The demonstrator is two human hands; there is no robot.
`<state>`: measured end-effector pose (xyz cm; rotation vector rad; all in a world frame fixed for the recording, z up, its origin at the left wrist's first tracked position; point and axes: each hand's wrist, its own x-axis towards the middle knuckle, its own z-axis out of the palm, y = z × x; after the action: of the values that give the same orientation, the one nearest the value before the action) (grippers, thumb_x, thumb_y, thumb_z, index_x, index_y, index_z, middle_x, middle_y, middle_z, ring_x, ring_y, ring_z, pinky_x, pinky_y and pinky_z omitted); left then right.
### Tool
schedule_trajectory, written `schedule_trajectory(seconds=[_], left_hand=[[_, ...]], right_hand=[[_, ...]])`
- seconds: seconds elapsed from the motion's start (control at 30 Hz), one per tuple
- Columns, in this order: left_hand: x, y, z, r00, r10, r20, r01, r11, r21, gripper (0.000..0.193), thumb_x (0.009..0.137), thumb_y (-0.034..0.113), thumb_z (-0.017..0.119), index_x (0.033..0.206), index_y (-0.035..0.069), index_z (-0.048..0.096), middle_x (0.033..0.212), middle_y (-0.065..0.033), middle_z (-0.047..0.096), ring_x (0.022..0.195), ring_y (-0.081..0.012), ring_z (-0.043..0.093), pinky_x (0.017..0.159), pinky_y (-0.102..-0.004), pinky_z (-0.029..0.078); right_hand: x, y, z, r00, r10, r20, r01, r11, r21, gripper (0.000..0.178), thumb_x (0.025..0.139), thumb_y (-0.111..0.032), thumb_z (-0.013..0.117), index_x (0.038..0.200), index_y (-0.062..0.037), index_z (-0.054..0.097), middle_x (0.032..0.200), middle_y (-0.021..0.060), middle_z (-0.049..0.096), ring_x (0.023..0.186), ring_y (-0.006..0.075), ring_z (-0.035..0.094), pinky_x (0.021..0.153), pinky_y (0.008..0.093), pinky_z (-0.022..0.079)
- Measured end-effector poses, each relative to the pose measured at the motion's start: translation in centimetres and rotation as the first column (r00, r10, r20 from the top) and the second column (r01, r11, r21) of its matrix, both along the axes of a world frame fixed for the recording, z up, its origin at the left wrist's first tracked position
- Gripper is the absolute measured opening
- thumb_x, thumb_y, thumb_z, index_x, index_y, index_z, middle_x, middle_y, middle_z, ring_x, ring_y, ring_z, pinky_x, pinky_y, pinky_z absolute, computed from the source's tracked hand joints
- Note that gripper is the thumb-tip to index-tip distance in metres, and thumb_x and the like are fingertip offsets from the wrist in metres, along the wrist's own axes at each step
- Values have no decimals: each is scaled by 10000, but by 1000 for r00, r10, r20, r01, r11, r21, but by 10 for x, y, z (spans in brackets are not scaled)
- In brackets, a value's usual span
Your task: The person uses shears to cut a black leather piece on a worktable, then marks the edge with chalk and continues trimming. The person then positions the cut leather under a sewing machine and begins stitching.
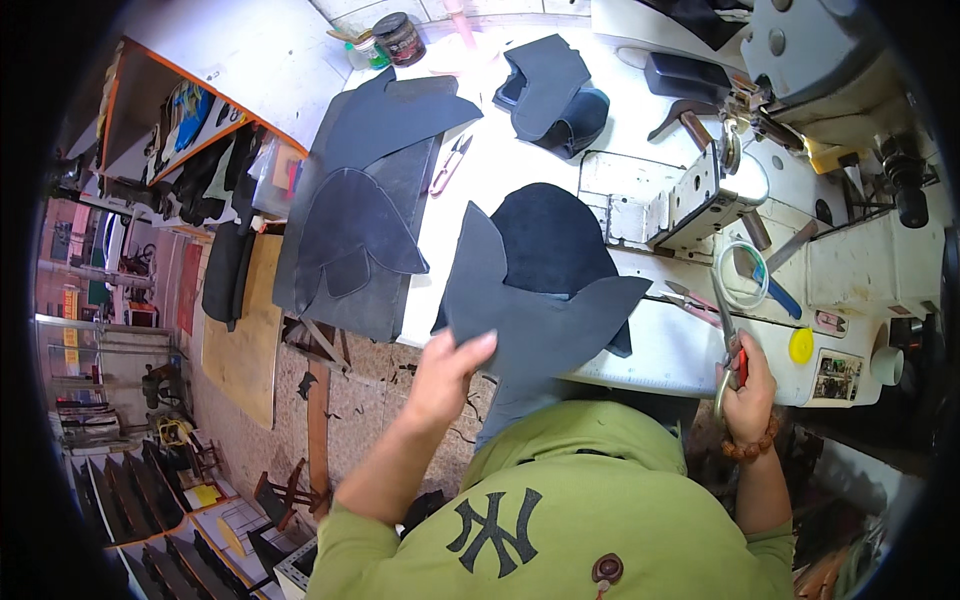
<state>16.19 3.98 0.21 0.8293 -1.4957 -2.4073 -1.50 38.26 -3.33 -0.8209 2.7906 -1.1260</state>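
My left hand (440, 380) pinches the near left edge of a dark grey cut piece (540, 330) with two pointed wings, thumb on top. The fingers under it are hidden. Beneath this piece lies a black rounded piece (555, 235), flat on the white table. Over the table's near right edge, my right hand (752, 395) is closed round a pair of scissors (724, 315), blades pointing away from me. Part of their red-lined handle shows by the fingers.
A sewing machine (800, 80) stands at right, with a hammer (690, 125) and a clear tape roll (742, 274) nearby. More dark cut pieces (360, 235) lie on a black board at left, small thread snips (450, 165) beside them. Jars (398, 40) stand at the back.
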Motion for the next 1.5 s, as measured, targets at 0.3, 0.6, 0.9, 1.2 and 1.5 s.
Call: schedule_trajectory(seconds=[0.3,0.6,0.9,1.2,1.5], left_hand=[[-92,-51,5,993,-45,-107,-77,433,-898,359,895,137,630,1240,47,584,1339,-139,538,1286,-252,472,1049,-342,368],[-31,-9,-31,947,194,256,232,136,-963,257,761,190,754,912,55,596,1100,-132,548,1043,-320,504,896,-436,391],[-27,3,-60,971,222,90,85,31,-996,151,808,80,671,897,21,564,1153,-182,538,1088,-360,481,954,-475,362],[-18,-7,-40,995,98,24,29,-48,-998,399,765,25,678,1152,1,581,1228,-194,563,1123,-374,541,961,-463,433],[-20,13,-51,955,-96,281,278,-45,-960,454,843,120,642,1292,93,586,1455,-171,447,1335,-380,422,1073,-533,360]], right_hand=[[-19,9,8,969,-249,4,248,966,68,566,788,28,700,1323,-14,517,1030,130,641,822,228,597,772,305,494],[-4,-35,26,979,188,-81,-174,973,151,598,685,51,663,1265,-40,549,924,132,599,740,289,623,625,356,513],[-3,-113,32,798,566,-206,-485,807,338,461,723,-12,633,1182,-48,611,834,84,579,651,244,612,566,361,501],[-34,-103,36,803,563,-195,-437,779,450,535,643,-138,765,1152,-100,603,893,73,594,754,255,646,627,382,525],[-53,-104,39,765,638,-86,-520,691,502,565,654,-277,820,1148,-124,594,937,60,603,779,252,654,642,396,531]])
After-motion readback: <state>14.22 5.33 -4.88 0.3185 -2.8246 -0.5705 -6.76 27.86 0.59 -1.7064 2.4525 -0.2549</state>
